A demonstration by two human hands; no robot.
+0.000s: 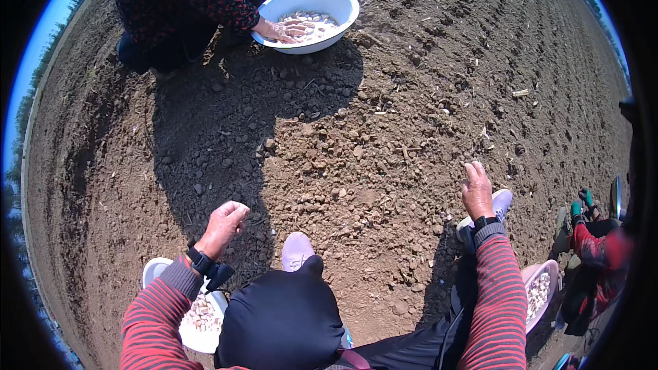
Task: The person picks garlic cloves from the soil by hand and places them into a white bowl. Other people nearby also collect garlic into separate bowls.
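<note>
My left hand (223,227) is above the soil, fingers curled and the tips pinched together; whether something small is inside, I cannot see. Below that wrist a white basin (199,338) holds pale garlic cloves (201,314), partly hidden by my sleeve and a device on my wrist. My right hand (477,192) hangs above the ground near my shoe (501,203), its back towards me. Its fingers are bent and close together, and their grip is hidden. Between my hands lies loose, cloddy soil (354,210).
Ahead, another person's hand (285,30) rests on garlic cloves (316,23) in a white basin (336,2). Behind my right arm stands a pinkish basin (551,272) of cloves (537,292). Farther right, a person wearing green gloves (576,211) crouches. Furrows (493,15) run into the distance.
</note>
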